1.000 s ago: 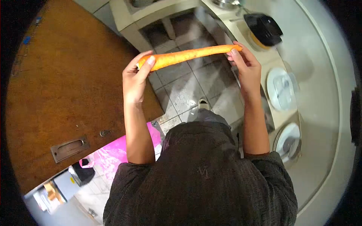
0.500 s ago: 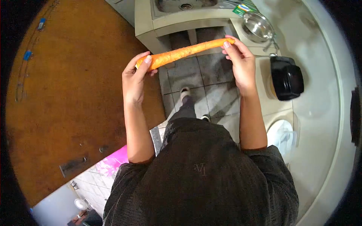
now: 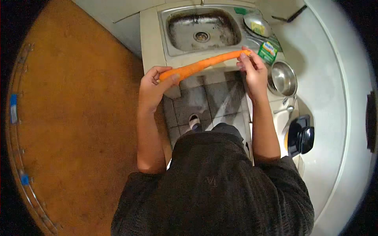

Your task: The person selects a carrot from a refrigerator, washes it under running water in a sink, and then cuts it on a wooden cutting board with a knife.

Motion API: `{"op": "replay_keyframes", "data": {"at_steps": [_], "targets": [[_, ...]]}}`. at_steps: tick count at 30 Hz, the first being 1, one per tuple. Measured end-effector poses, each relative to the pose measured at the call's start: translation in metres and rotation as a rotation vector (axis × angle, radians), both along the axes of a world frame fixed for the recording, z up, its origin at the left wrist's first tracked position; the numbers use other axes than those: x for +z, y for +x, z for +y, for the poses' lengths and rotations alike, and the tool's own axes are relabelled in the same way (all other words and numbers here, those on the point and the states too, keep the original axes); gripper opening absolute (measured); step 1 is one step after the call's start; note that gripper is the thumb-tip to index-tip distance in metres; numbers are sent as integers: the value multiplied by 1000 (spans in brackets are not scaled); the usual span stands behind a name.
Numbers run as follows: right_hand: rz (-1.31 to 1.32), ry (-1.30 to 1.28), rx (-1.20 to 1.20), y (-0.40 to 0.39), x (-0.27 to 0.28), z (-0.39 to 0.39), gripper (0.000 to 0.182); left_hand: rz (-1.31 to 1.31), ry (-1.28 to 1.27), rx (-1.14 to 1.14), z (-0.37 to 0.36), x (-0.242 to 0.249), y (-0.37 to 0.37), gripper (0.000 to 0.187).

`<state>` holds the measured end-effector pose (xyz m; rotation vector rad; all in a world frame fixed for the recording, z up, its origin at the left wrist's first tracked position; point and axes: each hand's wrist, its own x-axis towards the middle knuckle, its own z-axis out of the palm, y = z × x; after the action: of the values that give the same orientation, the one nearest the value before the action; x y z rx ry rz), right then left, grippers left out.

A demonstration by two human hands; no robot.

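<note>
A long orange carrot (image 3: 206,63) is held up in front of me, tilted slightly so its right end sits higher. My left hand (image 3: 155,84) is closed around the thick end, thumb on the near side. The thin tip is pinched between thumb and fingers of my right hand (image 3: 254,72). Beyond the carrot lies a steel sink (image 3: 167,33) with dark stains along its inner walls. Just past my right hand a green box (image 3: 267,52) stands on the counter.
To the right of my right hand is a steel pot (image 3: 284,78), with a spoon (image 3: 290,107) nearby. A black appliance or container (image 3: 301,135) stands nearer. A lid or plate (image 3: 256,25) rests by the sink. Brown wooden panelling (image 3: 86,129) fills the left; tiled floor (image 3: 191,103) lies below.
I have moved forward, so the sink now shows in full and the pot and black item sit lower in view. Both hands keep hold of the carrot.
</note>
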<state>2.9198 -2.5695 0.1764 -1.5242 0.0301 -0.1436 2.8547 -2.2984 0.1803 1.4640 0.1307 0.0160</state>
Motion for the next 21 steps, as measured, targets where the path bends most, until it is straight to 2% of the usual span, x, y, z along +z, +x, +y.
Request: {"op": "replay_keyframes", "data": {"at_steps": [4, 6, 9, 16, 18, 19, 21], "targets": [[86, -43, 16, 40, -15, 13, 34, 30, -12, 108, 15, -15, 41, 31], [71, -75, 7, 67, -21, 21, 34, 96, 10, 137, 22, -17, 58, 33], [35, -122, -38, 120, -26, 22, 34, 56, 40, 173, 32, -33, 82, 34], [-139, -281, 260, 306, 0, 50, 42, 78, 139, 274, 35, -31, 139, 32], [-155, -528, 221, 373, 2, 68, 42, 197, 183, 271, 38, -38, 155, 30], [-154, -508, 235, 401, 5, 78, 42, 202, 200, 287, 37, -38, 164, 30], [-269, -713, 5, 450, 6, 95, 48, 161, 160, 322, 31, -39, 178, 29]]}}
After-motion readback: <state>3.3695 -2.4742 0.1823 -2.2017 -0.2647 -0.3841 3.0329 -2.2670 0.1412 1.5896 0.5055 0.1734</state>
